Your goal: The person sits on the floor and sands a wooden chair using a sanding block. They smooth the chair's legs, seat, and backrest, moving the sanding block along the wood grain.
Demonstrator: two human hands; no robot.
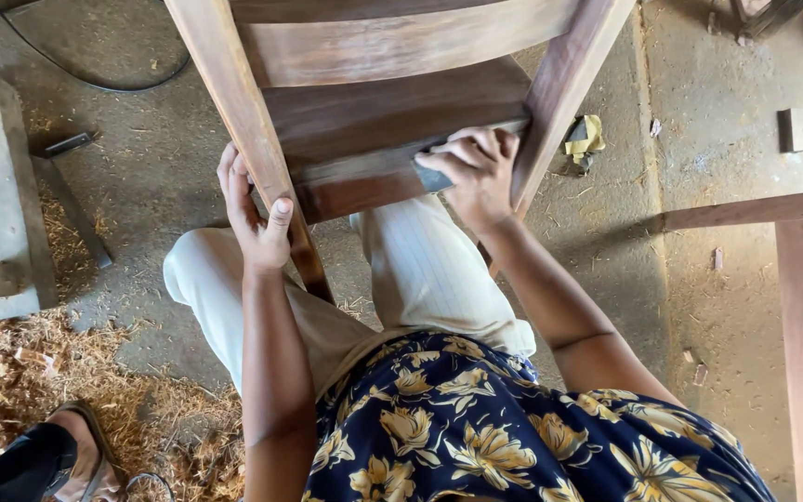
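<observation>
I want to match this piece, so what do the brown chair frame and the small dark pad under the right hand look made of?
Brown chair frame: apparently solid wood, visible grain, matte finish. Small dark pad under the right hand: possibly sandpaper; mostly hidden, so uncertain.

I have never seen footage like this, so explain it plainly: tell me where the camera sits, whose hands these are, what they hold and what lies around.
There is one picture, taken by a camera worn on a person's head, looking down at their own lap and arms. The left hand grips a leg of a dark wooden chair frame, steadying it. The right hand presses a small dark flat piece, possibly sandpaper, against a lower rail. Below is a concrete floor with wood shavings at the left, a yellow rag and small wood scraps. Another person's sandalled foot shows at bottom left.
</observation>
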